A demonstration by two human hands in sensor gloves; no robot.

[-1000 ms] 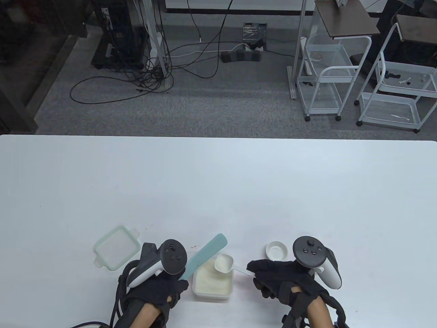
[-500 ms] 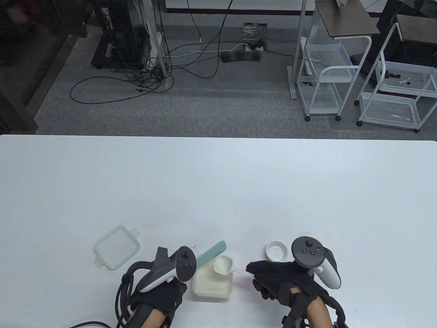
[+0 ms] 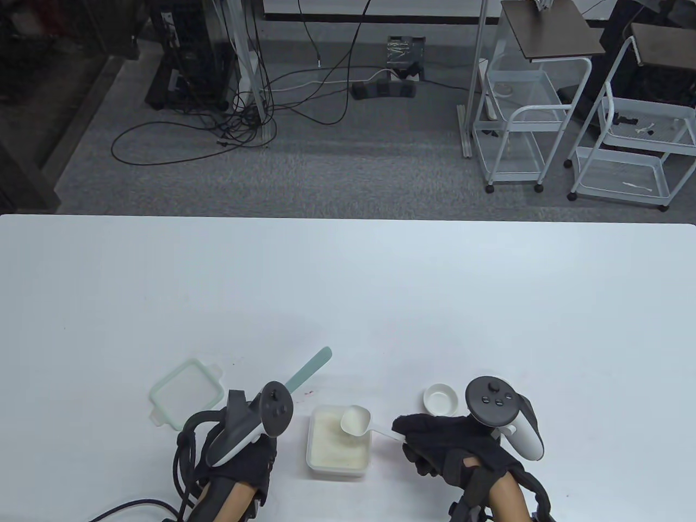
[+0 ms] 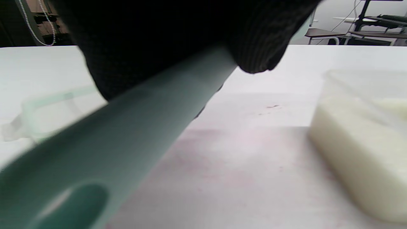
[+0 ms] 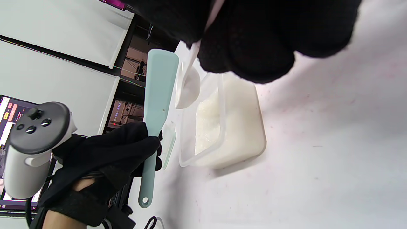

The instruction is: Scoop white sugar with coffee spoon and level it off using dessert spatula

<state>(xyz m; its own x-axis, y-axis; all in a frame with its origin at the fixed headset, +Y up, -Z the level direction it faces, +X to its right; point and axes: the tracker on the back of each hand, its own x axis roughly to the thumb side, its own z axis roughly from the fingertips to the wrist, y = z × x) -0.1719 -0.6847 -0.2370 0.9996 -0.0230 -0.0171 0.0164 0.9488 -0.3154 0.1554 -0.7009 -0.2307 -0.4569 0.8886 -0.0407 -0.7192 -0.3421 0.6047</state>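
One spatula (image 3: 311,367), one spoon (image 3: 356,421), one sugar container (image 3: 338,468), one lid (image 3: 186,392), one small bowl (image 3: 440,398), two hands.

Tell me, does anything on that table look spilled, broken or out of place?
Nothing spilled or broken shows. The only marks are faint reddish specks on the table behind the sugar container; what they are is unclear. Its lid lies off to the left.

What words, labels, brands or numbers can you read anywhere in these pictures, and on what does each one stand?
None can be read.
Monitor at the right wrist view's left edge: coloured interface with text, too small and blurred to read.
Spatula, spoon, sugar container, lid, small bowl: no print visible.
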